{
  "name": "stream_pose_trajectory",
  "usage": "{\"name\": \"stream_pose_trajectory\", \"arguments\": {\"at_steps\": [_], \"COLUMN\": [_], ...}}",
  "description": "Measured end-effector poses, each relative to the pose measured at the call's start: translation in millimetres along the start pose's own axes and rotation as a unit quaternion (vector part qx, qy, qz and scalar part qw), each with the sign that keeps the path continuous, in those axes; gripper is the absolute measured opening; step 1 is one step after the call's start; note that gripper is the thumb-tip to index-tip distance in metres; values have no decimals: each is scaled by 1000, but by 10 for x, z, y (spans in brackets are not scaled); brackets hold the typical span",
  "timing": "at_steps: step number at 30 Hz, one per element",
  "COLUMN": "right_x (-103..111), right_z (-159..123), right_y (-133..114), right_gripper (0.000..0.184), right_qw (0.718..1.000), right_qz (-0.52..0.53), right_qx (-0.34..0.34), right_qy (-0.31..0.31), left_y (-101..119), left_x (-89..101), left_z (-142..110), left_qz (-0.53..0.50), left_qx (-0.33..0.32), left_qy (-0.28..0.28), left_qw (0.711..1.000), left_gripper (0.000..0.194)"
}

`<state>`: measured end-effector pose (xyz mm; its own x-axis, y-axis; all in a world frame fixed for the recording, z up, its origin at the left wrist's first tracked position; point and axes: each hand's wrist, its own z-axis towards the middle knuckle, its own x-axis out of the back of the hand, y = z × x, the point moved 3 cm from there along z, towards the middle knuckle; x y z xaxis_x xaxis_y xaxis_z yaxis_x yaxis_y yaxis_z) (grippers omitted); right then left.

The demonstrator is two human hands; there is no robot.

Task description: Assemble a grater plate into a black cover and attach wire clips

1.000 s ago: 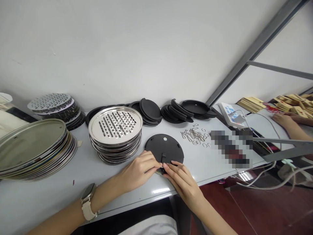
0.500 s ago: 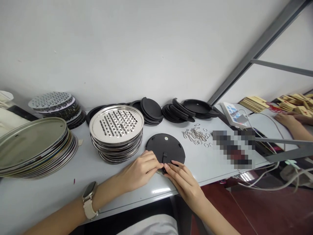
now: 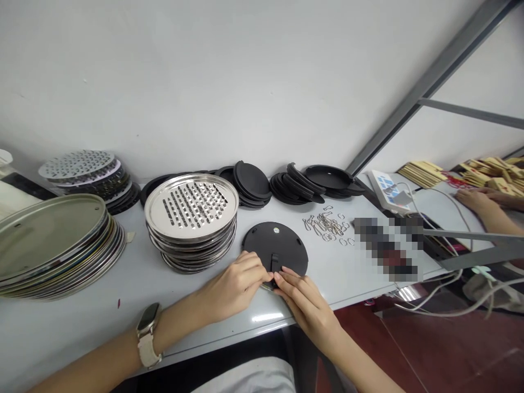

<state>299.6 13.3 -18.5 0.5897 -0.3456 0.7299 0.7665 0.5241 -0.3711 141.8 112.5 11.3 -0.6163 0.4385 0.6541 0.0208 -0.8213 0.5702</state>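
A black round disc (image 3: 282, 240) lies back side up on the table before me, with a narrow raised tab (image 3: 275, 261) near its middle and small clips near its rim. A thin, lighter edge shows beneath its near side. My left hand (image 3: 243, 278) is closed, fingertips pinched at the disc's near part, just below the tab. Against them press the fingertips of my right hand (image 3: 305, 297), also closed, on the same spot. The small part between the fingertips is mostly hidden. Right of the disc lies a loose heap of metal clasps and rings (image 3: 327, 226).
A stack of round metal plates, the top one punched with holes (image 3: 190, 210), stands left of the disc. Farther left are a larger round-plate stack (image 3: 53, 234) and perforated discs (image 3: 82, 166). Black round lids (image 3: 251, 183) line the wall. A power strip (image 3: 388, 191) and a co-worker's hands (image 3: 477, 199) are at right.
The whole view has shifted slightly, so things sit a little farther left. Both hands stay pinched at the same place on the disc.
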Motion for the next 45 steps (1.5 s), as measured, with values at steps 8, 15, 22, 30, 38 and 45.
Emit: {"name": "stream_pose_trajectory", "arguments": {"at_steps": [8, 15, 22, 30, 38, 45], "right_x": [64, 82, 86, 89, 80, 109], "right_z": [21, 14, 27, 40, 15, 35], "right_y": [45, 90, 74, 71, 110, 101], "right_gripper": [40, 40, 41, 40, 32, 37], "right_qw": [999, 999, 1000, 1000, 998, 999], "right_qz": [0, 2, -3, 3, 27, 20], "right_qx": [-37, -26, -5, -11, -45, -21], "right_qy": [-12, -31, -17, -23, -27, -31], "left_y": [3, 47, 86, 88, 55, 60], "left_x": [-4, 230, 279, 265, 199, 176], "left_z": [41, 289, 381, 403, 383, 235], "left_qz": [2, -18, 57, 105, 108, 107], "left_qx": [8, 6, -56, -122, -128, -112], "left_qy": [-31, -182, -250, -262, -252, -219], "left_qw": [999, 983, 965, 951, 953, 963], "left_gripper": [25, 21, 21, 21, 24, 25]}}
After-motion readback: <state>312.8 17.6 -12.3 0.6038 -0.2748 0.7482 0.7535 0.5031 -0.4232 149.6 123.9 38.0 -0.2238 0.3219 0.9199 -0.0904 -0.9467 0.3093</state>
